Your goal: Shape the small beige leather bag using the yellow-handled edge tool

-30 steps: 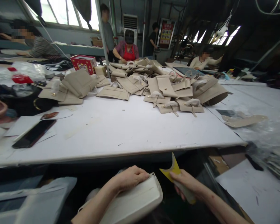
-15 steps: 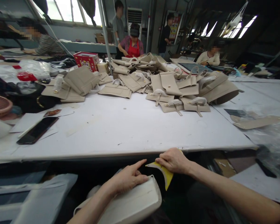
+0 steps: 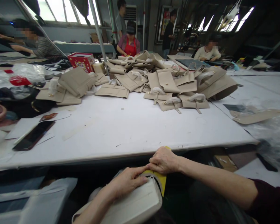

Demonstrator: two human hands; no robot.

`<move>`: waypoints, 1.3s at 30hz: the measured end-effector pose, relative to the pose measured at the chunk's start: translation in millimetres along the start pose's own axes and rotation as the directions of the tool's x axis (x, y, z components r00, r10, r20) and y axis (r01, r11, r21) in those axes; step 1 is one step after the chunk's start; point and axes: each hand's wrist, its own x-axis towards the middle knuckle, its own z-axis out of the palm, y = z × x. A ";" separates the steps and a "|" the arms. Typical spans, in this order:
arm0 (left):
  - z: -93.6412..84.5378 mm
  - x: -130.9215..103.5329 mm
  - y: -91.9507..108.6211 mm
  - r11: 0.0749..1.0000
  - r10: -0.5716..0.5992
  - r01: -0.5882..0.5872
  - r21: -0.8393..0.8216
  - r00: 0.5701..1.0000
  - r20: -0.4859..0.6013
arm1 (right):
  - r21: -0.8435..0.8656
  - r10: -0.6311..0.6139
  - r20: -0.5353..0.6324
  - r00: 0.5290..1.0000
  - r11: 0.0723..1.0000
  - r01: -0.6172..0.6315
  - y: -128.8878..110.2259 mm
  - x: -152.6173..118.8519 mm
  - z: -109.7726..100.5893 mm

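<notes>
In my lap lies a cream, box-shaped piece (image 3: 140, 203) with a rounded end; it could be a bag body, though its exact kind is unclear. My left hand (image 3: 127, 181) grips its upper edge, thumb on the near face and index finger stretched toward the right. A yellow sheet piece with a concave curved edge (image 3: 162, 182) is pinched in my right hand (image 3: 164, 160), fingers closed over its upper part. The curve sits around the cream piece's rounded end, and my left fingertips meet the yellow piece beside my right hand.
Beyond my hands is a white table (image 3: 107, 130). Several beige leather bags (image 3: 168, 82) are piled across its far side. A phone (image 3: 34, 135) lies at left, clear plastic sheeting (image 3: 270, 133) at right. A metal pole (image 3: 98, 34) rises behind the pile. Several people work farther back.
My right hand has moved left and slightly down, bringing the yellow piece from beside the cream piece onto its rounded end. My left fingertips now reach the yellow piece. The view has shifted slightly.
</notes>
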 end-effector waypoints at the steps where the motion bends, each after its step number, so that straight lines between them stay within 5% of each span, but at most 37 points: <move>1: -0.1 0.0 0.5 1.000 0.002 -0.002 0.008 1.000 0.003 | 0.000 -0.001 -0.001 1.000 1.000 0.001 -0.7 -0.3 -1.0; 18: 2.8 -2.2 1.8 0.994 0.036 -0.036 0.103 0.999 0.006 | -0.064 0.061 0.060 0.996 0.996 -0.058 -14.7 -10.3 0.9; 39: 17.4 -7.2 7.2 0.930 0.039 -0.010 0.367 0.997 -0.070 | -0.040 0.368 0.083 0.926 0.930 -0.366 -55.5 -29.8 9.6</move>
